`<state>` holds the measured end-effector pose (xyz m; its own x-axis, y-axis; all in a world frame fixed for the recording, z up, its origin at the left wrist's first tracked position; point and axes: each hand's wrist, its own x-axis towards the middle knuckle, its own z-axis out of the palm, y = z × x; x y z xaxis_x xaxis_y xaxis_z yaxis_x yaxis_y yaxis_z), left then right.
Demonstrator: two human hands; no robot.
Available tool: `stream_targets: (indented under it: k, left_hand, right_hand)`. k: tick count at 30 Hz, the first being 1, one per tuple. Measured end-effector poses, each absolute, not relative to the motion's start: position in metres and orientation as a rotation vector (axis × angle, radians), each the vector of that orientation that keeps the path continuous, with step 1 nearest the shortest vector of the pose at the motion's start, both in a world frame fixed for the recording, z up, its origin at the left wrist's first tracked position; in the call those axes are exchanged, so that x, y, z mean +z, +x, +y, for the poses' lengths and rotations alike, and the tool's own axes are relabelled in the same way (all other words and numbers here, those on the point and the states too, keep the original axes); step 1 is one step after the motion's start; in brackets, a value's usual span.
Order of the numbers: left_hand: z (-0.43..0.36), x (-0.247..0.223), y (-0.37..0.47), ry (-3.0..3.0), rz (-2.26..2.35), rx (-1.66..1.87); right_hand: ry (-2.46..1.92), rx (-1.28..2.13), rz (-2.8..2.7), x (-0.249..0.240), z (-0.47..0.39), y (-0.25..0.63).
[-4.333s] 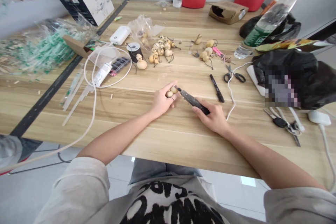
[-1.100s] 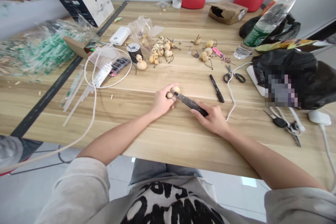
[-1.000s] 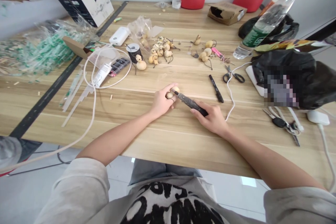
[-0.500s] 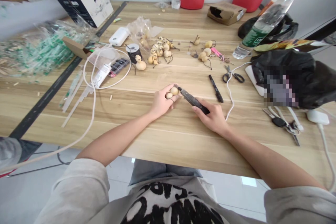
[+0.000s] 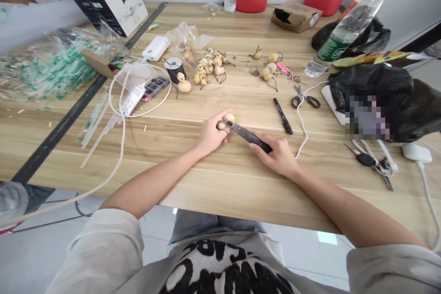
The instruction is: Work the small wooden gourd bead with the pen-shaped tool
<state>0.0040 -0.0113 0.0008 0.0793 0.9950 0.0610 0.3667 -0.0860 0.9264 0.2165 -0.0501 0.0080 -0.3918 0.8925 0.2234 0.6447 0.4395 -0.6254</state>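
In the middle of the table, my left hand [image 5: 211, 136] is closed around a small pale gourd [image 5: 231, 117] with a dark cord at its smaller bulb. Its thumb and fingers cover part of the gourd. My right hand [image 5: 279, 154] grips a thick black pen-shaped tool [image 5: 246, 133], pointing up and left. The tool's dark tip lies over the gourd's larger bulb and seems to touch it. Beyond my hands sit several similar gourds [image 5: 208, 67] with dark cords, some with drawn faces. One gourd [image 5: 184, 84] stands by a spool of black cord [image 5: 175, 70].
A black marker [image 5: 283, 116] and scissors [image 5: 305, 99] lie to the right, near a white cable. Farther right are a plastic bottle [image 5: 339, 39], black bags [image 5: 375, 85] and keys [image 5: 374, 161]. Left are a looped white cable, clear strips and bagged green-white sticks [image 5: 74, 66].
The black tool has moved left, with its tip going from the right side of the gourd onto its front. My right hand shifted slightly left with it; my left hand stayed nearly still.
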Motion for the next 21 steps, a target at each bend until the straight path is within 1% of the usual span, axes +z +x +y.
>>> stream_targets:
  k: [21]
  left_hand:
    - [-0.0107, 0.0012, 0.005, 1.571, 1.365, 1.024]
  right_hand:
    - [-1.281, 0.642, -2.097, 0.0084, -0.0494, 0.2171]
